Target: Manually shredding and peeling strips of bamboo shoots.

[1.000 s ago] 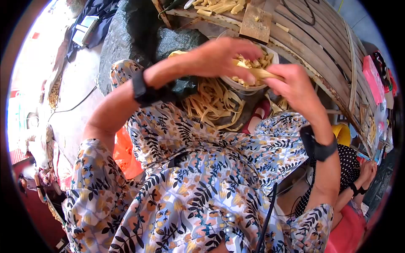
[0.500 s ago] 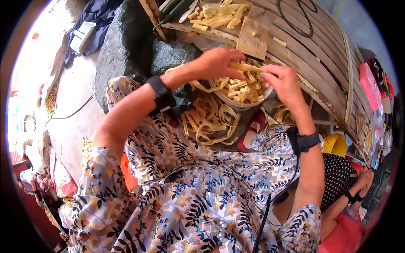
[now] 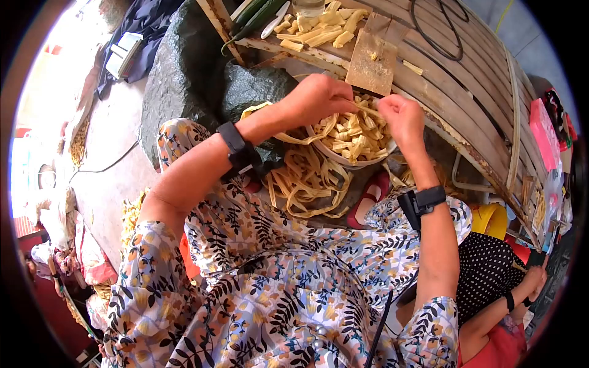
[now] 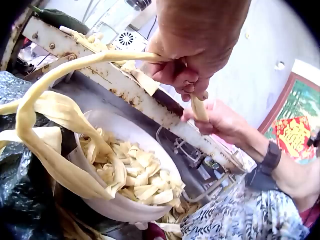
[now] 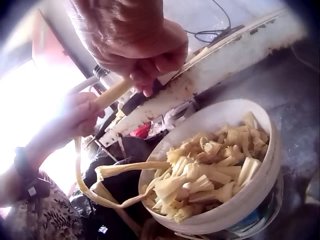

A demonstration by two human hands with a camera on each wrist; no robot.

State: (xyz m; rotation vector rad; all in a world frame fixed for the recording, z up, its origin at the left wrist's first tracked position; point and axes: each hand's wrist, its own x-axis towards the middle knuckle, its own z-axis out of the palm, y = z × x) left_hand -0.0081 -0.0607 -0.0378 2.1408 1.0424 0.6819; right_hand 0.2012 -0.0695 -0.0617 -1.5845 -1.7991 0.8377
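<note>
Both hands hold one long, pale yellow, flat strip (image 4: 42,145) over a white bucket (image 5: 274,165). My left hand (image 3: 324,99) grips it with curled fingers, and its tail loops down past the bucket's rim in the left wrist view. My right hand (image 3: 402,118) pinches the strip a short way off, and a taut, narrow stretch spans the gap between the hands in the right wrist view. Below them the bucket holds a heap of short, folded yellow pieces (image 5: 205,182). The strip's end inside the right fingers is hidden.
Loose yellow strips (image 3: 307,178) lie on the floor beside a dark plastic sheet (image 3: 178,92). A slatted bench (image 3: 466,92) with a rusty edge carries a wooden board (image 3: 371,61), yellow pieces (image 3: 322,30) and green cucumbers (image 3: 254,18). Another person's arm (image 3: 497,316) shows at right.
The left fingers, spread around the strip a second ago, have curled in on it. Both hands have shifted slightly left in the head view, and more of the heaped bucket shows beneath them.
</note>
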